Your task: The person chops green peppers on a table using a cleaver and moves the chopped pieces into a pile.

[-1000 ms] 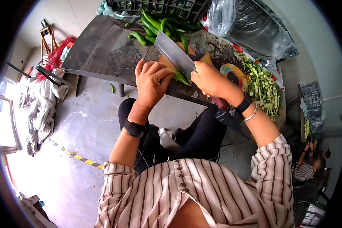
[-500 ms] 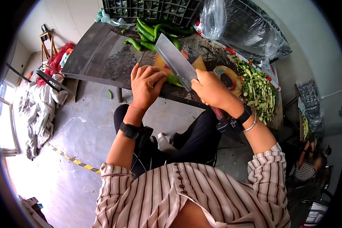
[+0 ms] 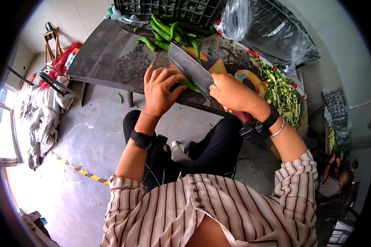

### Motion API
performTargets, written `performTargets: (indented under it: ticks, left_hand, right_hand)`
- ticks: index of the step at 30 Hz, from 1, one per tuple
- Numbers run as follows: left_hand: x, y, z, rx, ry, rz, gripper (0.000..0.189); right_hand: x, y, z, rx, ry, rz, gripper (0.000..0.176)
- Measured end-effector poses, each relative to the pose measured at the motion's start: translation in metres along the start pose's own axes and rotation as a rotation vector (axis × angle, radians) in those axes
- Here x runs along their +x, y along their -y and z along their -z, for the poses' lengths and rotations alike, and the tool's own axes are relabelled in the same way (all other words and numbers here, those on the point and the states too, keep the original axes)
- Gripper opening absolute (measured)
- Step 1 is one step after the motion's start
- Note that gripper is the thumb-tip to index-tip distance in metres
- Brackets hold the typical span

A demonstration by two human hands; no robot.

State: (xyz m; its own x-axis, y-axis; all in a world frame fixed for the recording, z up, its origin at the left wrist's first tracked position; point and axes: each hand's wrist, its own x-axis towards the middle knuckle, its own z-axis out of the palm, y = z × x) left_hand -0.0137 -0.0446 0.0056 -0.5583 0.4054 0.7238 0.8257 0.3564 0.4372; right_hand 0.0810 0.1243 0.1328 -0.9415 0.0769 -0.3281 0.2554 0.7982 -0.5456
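Observation:
My right hand (image 3: 237,94) is closed around the dark red handle of a cleaver (image 3: 188,67). The broad steel blade slants up and left from the fist, its lower end beside a long green pepper (image 3: 190,85) near the table's front edge. My left hand (image 3: 162,87) holds this pepper down from the left, fingers bent and thumb at its side; much of the pepper is hidden under them. Beyond the blade lies a pile of whole green peppers (image 3: 169,32). Right of my right hand is a heap of chopped green pieces (image 3: 285,96).
A black plastic crate (image 3: 173,9) stands behind the peppers on the dark table (image 3: 105,55). Clear plastic wrap (image 3: 272,31) covers something at the back right. A small pepper (image 3: 120,98) lies on the floor. Another person (image 3: 333,181) sits at the far right.
My right hand and the cleaver have shifted slightly right and down, uncovering more of one pepper in the pile. The fingers of my left hand have spread a little over the held pepper.

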Motion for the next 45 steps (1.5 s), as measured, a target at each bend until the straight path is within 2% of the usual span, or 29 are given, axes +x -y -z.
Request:
performTargets:
  ticks: [6, 12, 14, 15, 20, 22, 24, 26, 28, 37, 45]
  left_hand:
    - [0.0, 0.0, -0.001, 0.024, 0.008, 0.003, 0.02]
    - [0.0, 0.002, -0.002, 0.024, 0.003, -0.008, 0.018]
    - [0.0, 0.002, -0.001, 0.026, -0.007, -0.018, 0.018]
    - [-0.001, 0.002, -0.001, 0.021, 0.001, -0.015, 0.018]
    - [0.0, 0.002, 0.001, 0.004, 0.003, -0.018, 0.017]
    - [0.002, 0.003, 0.003, -0.015, 0.064, 0.006, 0.016]
    - [0.002, 0.004, 0.004, -0.03, 0.084, 0.015, 0.016]
    - [0.003, 0.004, 0.005, -0.054, 0.112, 0.02, 0.016]
    - [0.003, 0.005, 0.005, -0.067, 0.123, 0.018, 0.016]
    - [0.004, 0.008, 0.007, -0.084, 0.14, -0.006, 0.017]
    - [0.002, 0.009, 0.004, -0.123, 0.097, -0.006, 0.015]
  right_hand:
    - [0.001, 0.001, 0.002, 0.073, 0.057, -0.024, 0.02]
    - [0.021, -0.001, -0.014, 0.148, -0.021, -0.082, 0.02]
    - [0.025, -0.003, -0.018, -0.341, -0.149, 0.288, 0.017]
    - [0.027, -0.005, -0.021, -0.427, -0.18, 0.298, 0.015]
    - [0.034, -0.036, -0.019, -0.459, -0.265, 0.408, 0.012]
    - [0.03, -0.034, -0.015, -0.484, -0.284, 0.438, 0.012]
    - [0.016, -0.032, -0.017, -0.054, -0.329, 0.342, 0.022]
    - [0.006, -0.026, -0.015, -0.056, -0.305, 0.313, 0.022]
    - [-0.003, -0.01, -0.011, 0.152, -0.25, 0.148, 0.022]
    - [-0.001, -0.012, -0.016, 0.136, -0.157, 0.123, 0.017]
    - [0.004, -0.001, -0.011, 0.045, -0.093, 0.108, 0.02]
